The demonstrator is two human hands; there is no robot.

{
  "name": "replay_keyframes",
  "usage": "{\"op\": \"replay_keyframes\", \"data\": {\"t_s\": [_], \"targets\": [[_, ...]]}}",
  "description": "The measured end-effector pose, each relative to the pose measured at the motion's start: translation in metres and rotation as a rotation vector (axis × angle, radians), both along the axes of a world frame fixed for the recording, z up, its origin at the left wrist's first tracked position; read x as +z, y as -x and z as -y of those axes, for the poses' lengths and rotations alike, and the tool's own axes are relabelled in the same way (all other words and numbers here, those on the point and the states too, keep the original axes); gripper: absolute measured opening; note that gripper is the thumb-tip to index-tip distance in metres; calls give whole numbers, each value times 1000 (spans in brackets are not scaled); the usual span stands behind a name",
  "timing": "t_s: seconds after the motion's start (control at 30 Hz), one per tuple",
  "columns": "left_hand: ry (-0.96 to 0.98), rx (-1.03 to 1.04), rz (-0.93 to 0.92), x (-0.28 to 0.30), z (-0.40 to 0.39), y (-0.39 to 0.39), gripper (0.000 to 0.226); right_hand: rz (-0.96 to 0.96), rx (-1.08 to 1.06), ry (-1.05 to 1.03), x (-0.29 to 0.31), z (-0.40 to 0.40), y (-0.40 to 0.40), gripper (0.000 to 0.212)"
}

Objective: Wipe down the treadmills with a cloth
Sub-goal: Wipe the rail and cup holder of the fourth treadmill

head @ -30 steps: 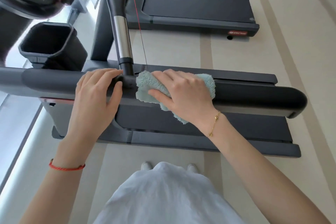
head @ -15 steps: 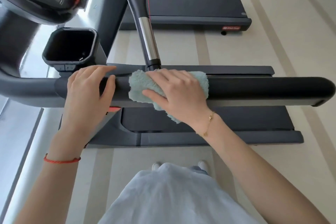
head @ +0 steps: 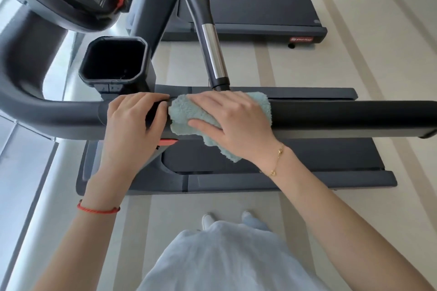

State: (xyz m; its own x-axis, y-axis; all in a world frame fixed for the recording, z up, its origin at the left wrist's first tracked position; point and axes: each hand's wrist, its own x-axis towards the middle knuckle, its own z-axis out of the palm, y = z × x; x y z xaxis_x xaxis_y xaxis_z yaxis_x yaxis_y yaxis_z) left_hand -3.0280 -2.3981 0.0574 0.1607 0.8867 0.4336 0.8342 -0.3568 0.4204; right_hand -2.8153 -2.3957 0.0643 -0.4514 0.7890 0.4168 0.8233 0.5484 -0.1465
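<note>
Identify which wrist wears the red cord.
The left wrist: its red cord sits behind the left hand; the right wrist wears a gold chain.

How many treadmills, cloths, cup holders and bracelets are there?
Treadmills: 2, the near one and the far one
Cloths: 1, light blue
Cup holders: 1
Bracelets: 2, red and gold
Total: 6
</note>
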Motion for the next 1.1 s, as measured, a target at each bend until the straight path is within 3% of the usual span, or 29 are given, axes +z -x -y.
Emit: {"op": "replay_keyframes", "data": {"t_s": [0.13,0.27,0.37,0.47,0.57,0.7,0.9,1.1], "targets": [[-20,25,38,-3,-1,-2,26,7,-38,4,1,15,-45,49],[-51,33,47,-5,0,-4,23,-20,-158,7,4,-1,-18,44],[-46,27,39,-4,0,-4,23,-5,-82,-32,1,-4,17,45],[-32,21,45,-2,-1,-2,24,22,4,-30,-3,5,-3,49],[-21,30,58,-2,-1,-2,24,-2,-95,9,1,11,-37,50],[-20,51,40,-1,-1,-5,24,-44,-239,15,4,-1,-15,43],[1,61,-6,4,3,-9,25,5,-43,-29,-4,11,-20,48],[45,-40,-10,9,1,-42,26,-63,-375,-34,2,13,-76,42]]}}
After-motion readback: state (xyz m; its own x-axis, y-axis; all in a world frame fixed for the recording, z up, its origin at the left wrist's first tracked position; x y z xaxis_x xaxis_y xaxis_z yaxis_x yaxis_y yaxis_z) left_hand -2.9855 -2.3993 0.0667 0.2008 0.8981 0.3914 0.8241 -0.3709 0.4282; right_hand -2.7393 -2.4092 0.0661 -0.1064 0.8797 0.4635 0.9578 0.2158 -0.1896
